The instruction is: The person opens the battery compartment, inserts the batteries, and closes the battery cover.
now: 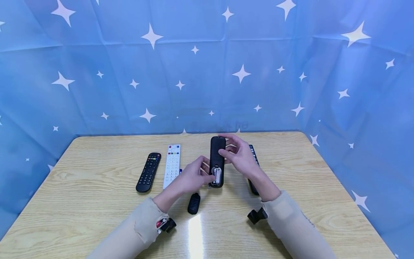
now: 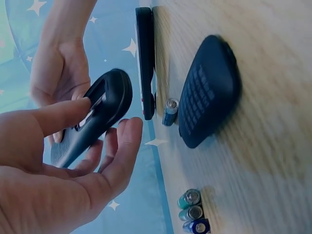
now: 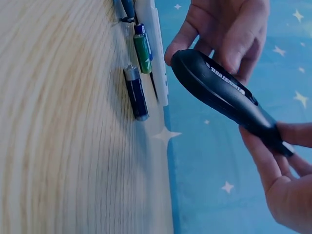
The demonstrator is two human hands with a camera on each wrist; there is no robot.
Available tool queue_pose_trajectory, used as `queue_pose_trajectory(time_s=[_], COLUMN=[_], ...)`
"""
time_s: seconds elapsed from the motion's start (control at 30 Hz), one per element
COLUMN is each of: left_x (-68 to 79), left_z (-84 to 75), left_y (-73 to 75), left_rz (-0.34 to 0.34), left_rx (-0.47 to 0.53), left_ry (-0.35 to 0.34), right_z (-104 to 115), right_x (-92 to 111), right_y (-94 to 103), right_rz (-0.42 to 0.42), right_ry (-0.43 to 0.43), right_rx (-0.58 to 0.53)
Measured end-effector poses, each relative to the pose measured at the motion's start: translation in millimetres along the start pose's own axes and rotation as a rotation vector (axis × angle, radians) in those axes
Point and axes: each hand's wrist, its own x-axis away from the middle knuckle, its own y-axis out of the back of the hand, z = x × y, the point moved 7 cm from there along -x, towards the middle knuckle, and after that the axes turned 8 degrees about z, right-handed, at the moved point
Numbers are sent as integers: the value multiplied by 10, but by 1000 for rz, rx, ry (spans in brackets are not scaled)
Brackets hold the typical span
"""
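Note:
Both hands hold a black remote control above the table, its back toward the head camera and its battery compartment uncovered. Batteries lie inside that compartment. My left hand grips the lower end, with the thumb at the compartment and fingers around the side. At the upper end, my right hand pinches the remote between thumb and fingers. The black battery cover lies on the table below the left hand, large in the left wrist view. A loose battery rests close by the cover.
Left of the hands lie a black remote and a white remote. Another black remote is partly hidden behind the right forearm. Several loose batteries lie on the wooden table. A starry blue cloth hangs behind.

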Motion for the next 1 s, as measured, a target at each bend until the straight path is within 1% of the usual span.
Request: queue_pose_trajectory(time_s=[0.13, 0.33, 0.57, 0.8, 1.0], left_x=[-31, -53, -115, -145, -175], left_z=[23, 63, 84, 26, 28], left_y=[17, 6, -33, -100, -172], left_rz=[16, 48, 81, 129, 166], left_rx=[-15, -83, -283, -460, -569], left_ry=[-10, 3, 16, 4, 35], right_z=[-18, -21, -42, -40, -50], right_x=[6, 16, 14, 28, 25], right_y=[64, 159, 241, 264, 268], right_rz=[-19, -48, -65, -70, -71], right_ry=[-12, -15, -26, -33, -24], right_rx=[4, 4, 16, 18, 10])
